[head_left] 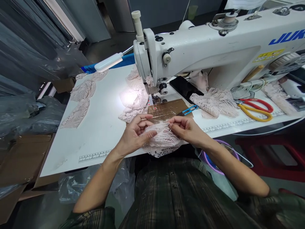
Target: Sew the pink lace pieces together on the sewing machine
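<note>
A pale pink piece of lace (pixel 163 140) is held between my two hands at the table's front edge, its lower part hanging past the edge. My left hand (pixel 139 132) is closed on its left side, thumb lying over the fabric. The fingertips of my right hand (pixel 183 128) pinch the upper right edge of the lace. Just beyond the hands is the sewing machine's needle and presser foot (pixel 154 99), above a brown metal plate (pixel 166 109). Blue thread snips (pixel 189 110) lie on that plate, close to my right hand.
More lace lies left of the needle (pixel 135 98), at the table's far left (pixel 82 95) and under the machine arm (pixel 216 101). Red and yellow scissors (pixel 257 108) and a black phone (pixel 184 88) lie to the right. A lit lamp (pixel 108 62) extends over the table.
</note>
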Available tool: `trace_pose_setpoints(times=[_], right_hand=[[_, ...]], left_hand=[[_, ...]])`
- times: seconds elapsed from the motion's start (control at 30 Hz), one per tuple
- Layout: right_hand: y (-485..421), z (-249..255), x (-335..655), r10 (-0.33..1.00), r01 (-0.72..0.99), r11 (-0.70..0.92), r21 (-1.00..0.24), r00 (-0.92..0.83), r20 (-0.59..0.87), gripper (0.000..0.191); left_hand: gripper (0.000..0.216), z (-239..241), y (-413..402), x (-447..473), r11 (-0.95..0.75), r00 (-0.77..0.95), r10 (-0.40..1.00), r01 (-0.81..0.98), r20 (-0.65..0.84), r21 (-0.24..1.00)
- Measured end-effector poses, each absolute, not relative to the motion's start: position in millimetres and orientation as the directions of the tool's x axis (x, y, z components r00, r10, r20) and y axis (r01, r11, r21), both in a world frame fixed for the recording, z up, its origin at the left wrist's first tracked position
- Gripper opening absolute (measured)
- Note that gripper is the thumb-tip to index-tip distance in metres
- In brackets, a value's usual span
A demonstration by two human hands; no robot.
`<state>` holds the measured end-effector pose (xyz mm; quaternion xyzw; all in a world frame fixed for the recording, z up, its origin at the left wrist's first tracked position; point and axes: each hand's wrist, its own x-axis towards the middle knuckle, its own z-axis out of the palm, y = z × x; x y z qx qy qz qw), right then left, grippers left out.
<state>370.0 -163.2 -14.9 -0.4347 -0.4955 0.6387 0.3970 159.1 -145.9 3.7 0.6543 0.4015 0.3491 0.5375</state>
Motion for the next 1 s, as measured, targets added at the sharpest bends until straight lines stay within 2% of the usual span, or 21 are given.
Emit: trace_pose_setpoints(times=[0.07,0.17,0.27,0.3,0.33,0.4,0.47,0.57,0.67,0.8,0.9,0.97,1.0], right_hand=[[-169,-10,362,0.925,-0.058,-0.200,-0.978,-0.341,-0.169,0.025],[-172,-9,355,0.909,0.027,-0.123,-0.992,-0.399,-0.123,0.029],[-164,-13,372,0.909,0.258,0.134,-0.957,-0.417,0.015,0.026],[-158,-16,384,0.907,0.362,0.269,-0.893,-0.408,0.108,0.024],[-151,-20,396,0.905,0.498,0.396,-0.771,-0.353,0.237,0.025],[-136,-28,422,0.860,0.729,0.499,-0.470,-0.349,0.372,0.034],[-124,-37,441,0.828,0.809,0.528,-0.259,-0.424,0.367,0.036],[-117,-46,450,0.806,0.821,0.558,-0.123,-0.500,0.316,0.036],[-119,-49,451,0.785,0.806,0.583,-0.103,-0.527,0.326,0.036],[-120,-48,458,0.756,0.751,0.638,-0.172,-0.568,0.325,0.037],[-121,-41,455,0.795,0.776,0.594,-0.211,-0.527,0.301,0.036],[-126,-34,441,0.836,0.788,0.537,-0.300,-0.450,0.313,0.035],[-131,-31,431,0.859,0.772,0.504,-0.388,-0.397,0.325,0.034]], left_hand=[[0.062,5,-154,158,-0.023,0.373,0.927,0.143,-0.032,0.989],[0.063,5,-159,155,0.016,0.270,0.960,0.188,-0.067,0.982],[0.059,5,-160,147,0.035,0.233,0.968,0.228,-0.089,0.973],[0.060,5,-160,144,0.047,0.236,0.966,0.231,-0.103,0.972],[0.062,5,-160,141,0.062,0.243,0.963,0.229,-0.119,0.971],[0.068,3,-161,136,0.092,0.259,0.955,0.217,-0.148,0.972],[0.072,0,-161,133,0.112,0.268,0.949,0.212,-0.168,0.971],[0.072,-4,-161,133,0.106,0.269,0.949,0.223,-0.165,0.969],[0.069,-8,-161,133,0.083,0.280,0.949,0.225,-0.146,0.971],[0.066,-14,-162,133,0.058,0.283,0.952,0.209,-0.117,0.976],[0.064,-19,-164,133,0.035,0.285,0.954,0.195,-0.091,0.980],[0.062,-22,-166,134,0.012,0.267,0.962,0.196,-0.065,0.981],[0.062,-23,-167,135,0.002,0.254,0.966,0.197,-0.053,0.980]])
